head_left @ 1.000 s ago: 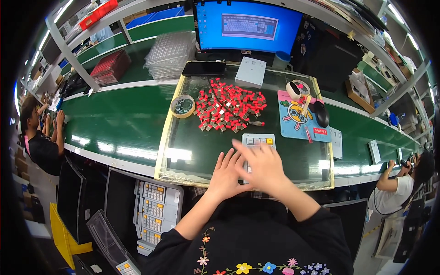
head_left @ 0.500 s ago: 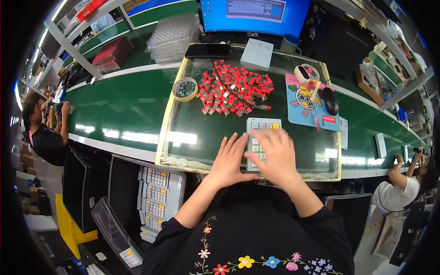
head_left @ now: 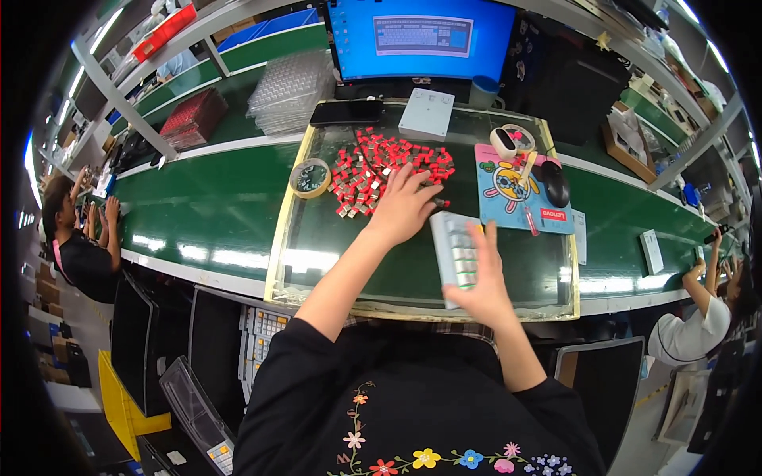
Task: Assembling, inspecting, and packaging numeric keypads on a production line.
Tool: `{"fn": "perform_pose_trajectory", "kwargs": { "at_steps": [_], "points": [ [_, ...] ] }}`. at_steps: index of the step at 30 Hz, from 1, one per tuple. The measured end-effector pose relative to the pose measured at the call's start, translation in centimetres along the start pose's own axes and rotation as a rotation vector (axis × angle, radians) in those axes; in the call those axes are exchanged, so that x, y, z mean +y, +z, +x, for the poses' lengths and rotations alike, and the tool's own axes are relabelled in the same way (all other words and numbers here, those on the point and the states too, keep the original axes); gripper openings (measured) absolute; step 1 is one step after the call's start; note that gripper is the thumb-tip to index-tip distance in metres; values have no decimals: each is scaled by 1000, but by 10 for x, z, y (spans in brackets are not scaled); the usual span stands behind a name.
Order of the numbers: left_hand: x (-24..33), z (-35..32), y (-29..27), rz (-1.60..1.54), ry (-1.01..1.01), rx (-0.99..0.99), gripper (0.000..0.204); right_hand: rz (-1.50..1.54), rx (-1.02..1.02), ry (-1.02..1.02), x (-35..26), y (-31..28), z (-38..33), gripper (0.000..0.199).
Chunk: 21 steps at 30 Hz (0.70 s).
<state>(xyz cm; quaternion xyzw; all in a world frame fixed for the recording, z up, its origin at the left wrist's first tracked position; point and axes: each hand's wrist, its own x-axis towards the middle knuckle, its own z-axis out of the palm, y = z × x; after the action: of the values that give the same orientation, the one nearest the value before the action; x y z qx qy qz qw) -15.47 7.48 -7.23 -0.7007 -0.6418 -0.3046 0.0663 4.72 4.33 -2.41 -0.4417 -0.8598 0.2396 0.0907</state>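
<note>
Red plastic switch pieces (head_left: 379,168) are lying heaped near the glass worktop's (head_left: 333,238) far edge.
Left hand (head_left: 403,208), fingers spread, is touching them; right hand (head_left: 475,274) is clamping the small grey keypad (head_left: 454,252), long axis front-to-back.

An electronics assembly line: long green workbench (head_left: 198,206), shelving rack (head_left: 119,87) upper left, monitor (head_left: 425,36) overhead, seated co-workers (head_left: 79,246) at both edges.

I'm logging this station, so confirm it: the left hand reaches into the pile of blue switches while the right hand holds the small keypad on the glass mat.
One detail is wrong: the switches are red, not blue. The head view shows the left hand reaching into that red pile, while the right hand holds the small keypad on the glass mat.
</note>
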Motion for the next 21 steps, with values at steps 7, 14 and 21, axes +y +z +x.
{"fn": "perform_pose_trajectory", "kwargs": {
  "at_steps": [7, 14, 21],
  "points": [
    [3, 23, 25, 28, -10, 2, 17, 1103, 97, -98, 67, -10, 3, 74],
    [15, 37, 14, 74, -108, 1, 12, -6, 328, 19, 81, -2, 43, 44],
    [44, 23, -2, -287, 17, 19, 12, 221, 403, 42, 95, 14, 52, 34]
  ]
}}
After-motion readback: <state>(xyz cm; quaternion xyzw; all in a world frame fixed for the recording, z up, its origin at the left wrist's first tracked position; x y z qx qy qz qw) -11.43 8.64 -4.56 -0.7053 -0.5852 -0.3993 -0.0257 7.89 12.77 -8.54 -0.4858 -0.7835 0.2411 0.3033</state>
